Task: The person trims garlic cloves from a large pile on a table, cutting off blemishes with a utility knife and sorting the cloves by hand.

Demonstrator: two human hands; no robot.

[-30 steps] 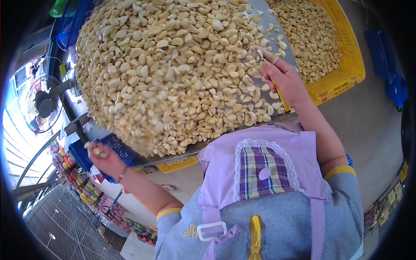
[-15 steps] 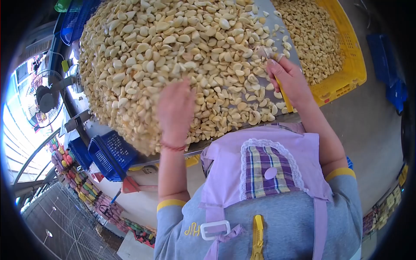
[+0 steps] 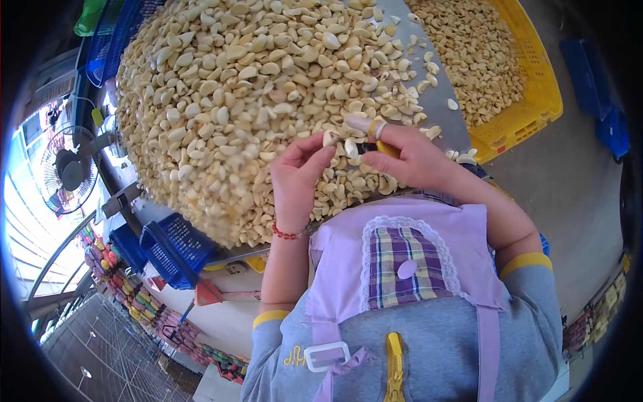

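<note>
Yellow crate (image 3: 539,100), right of metal table (image 3: 445,124), holds many garlic cloves (image 3: 472,57). Blue basket (image 3: 175,244) by table's left end. Left hand (image 3: 297,173) pinches clove (image 3: 329,139) above heap (image 3: 234,87) on table; right hand (image 3: 416,158) grips yellow-handled tool (image 3: 388,149).

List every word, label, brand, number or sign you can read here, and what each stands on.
Nothing can be read with certainty.
Grey shirt: small yellow lettering beside the white buckle, too small and stylised to quote.
</note>
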